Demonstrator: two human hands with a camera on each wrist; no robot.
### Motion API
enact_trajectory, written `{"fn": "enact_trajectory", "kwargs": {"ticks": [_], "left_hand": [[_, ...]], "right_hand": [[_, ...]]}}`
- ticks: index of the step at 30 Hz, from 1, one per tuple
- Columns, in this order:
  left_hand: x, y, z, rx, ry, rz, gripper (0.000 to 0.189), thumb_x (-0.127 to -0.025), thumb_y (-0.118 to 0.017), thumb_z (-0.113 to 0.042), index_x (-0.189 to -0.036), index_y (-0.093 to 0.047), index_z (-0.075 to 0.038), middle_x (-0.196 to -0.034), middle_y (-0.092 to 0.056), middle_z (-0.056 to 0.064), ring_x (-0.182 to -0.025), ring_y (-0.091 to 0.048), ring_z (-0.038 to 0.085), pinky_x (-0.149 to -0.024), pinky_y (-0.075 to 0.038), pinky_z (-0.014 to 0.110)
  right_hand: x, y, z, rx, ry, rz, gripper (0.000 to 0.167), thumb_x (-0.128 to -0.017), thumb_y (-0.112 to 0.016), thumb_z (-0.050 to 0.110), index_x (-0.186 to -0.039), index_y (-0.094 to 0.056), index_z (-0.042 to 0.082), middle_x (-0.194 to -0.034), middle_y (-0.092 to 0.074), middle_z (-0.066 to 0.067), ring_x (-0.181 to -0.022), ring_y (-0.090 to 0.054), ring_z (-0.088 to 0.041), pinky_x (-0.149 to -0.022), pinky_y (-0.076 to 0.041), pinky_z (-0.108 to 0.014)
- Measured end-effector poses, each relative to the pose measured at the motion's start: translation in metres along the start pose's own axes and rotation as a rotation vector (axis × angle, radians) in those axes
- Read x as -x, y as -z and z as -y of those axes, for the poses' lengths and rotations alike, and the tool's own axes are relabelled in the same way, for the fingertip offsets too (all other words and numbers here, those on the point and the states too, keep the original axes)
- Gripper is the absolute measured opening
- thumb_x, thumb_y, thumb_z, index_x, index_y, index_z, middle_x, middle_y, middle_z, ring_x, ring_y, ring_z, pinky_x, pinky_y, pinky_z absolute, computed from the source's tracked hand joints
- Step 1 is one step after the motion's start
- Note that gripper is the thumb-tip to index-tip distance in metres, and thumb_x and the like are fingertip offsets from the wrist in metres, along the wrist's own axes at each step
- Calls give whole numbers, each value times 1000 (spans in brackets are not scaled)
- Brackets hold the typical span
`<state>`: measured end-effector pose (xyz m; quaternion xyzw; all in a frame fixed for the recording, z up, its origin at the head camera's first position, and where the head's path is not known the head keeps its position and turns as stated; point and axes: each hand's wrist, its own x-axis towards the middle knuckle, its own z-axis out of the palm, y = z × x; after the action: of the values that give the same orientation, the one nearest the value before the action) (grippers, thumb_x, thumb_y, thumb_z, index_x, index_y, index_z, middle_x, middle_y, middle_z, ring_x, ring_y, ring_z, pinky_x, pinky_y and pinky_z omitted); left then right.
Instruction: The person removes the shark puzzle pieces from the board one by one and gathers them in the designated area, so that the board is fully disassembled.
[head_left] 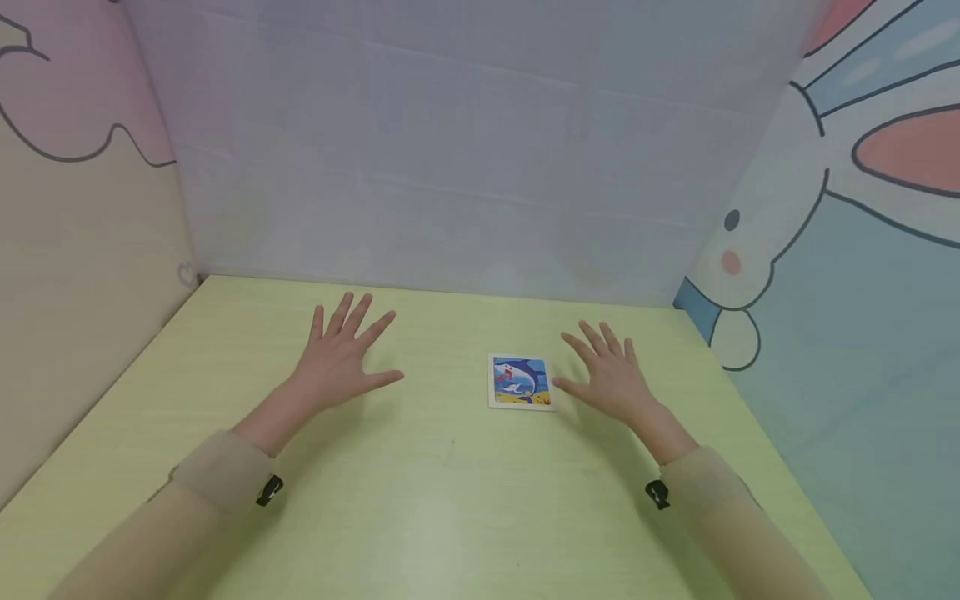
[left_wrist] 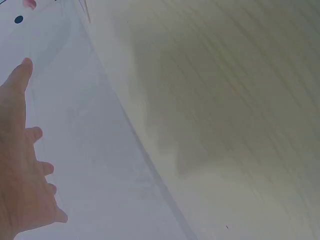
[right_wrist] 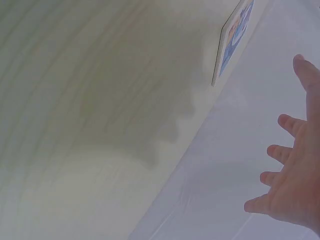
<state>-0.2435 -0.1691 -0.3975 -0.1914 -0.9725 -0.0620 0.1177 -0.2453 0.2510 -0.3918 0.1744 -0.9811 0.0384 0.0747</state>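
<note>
A square picture tile (head_left: 521, 382) with a white border lies flat on the pale wood-grain table (head_left: 420, 500); it shows a blue dolphin or whale with a smaller one over yellow sand. To its left, my left hand (head_left: 336, 362) is held with fingers spread and holds nothing. My right hand (head_left: 611, 375) also has its fingers spread, its thumb tip close to the tile's right edge; the right wrist view shows this hand (right_wrist: 295, 175) above the table and apart from the tile (right_wrist: 234, 40). In the left wrist view, the left hand (left_wrist: 25, 165) appears over its shadow.
A pale plain wall covering (head_left: 450, 150) rises behind the table's far edge. On the right wall is a cartoon white rabbit (head_left: 757, 225); the left wall (head_left: 82, 275) is beige and pink with a dark wavy line.
</note>
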Motion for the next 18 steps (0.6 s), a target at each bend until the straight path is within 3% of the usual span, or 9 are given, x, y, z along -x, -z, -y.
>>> {"fn": "enact_trajectory", "kwargs": {"ticks": [8,18], "left_hand": [[-22,-3,-17,-10,-40,-17,93,-79,-47,-76,-152,-19,-25,-159,-3,11,-144,15,27,-111,6,59],[-47,-13,-42,-47,-98,-18,95,-78,-49,-75,-152,-19,-23,-158,-12,10,-146,5,30,-112,1,57]], "right_hand": [[-13,-2,8,-80,6,16,79,-85,-59,56,-148,-30,19,-157,-17,-13,-143,-5,-39,-107,-8,-67],[-29,-18,17,-151,7,49,82,-84,-61,56,-148,-29,16,-156,-18,-13,-143,-11,-40,-107,-14,-65]]}}
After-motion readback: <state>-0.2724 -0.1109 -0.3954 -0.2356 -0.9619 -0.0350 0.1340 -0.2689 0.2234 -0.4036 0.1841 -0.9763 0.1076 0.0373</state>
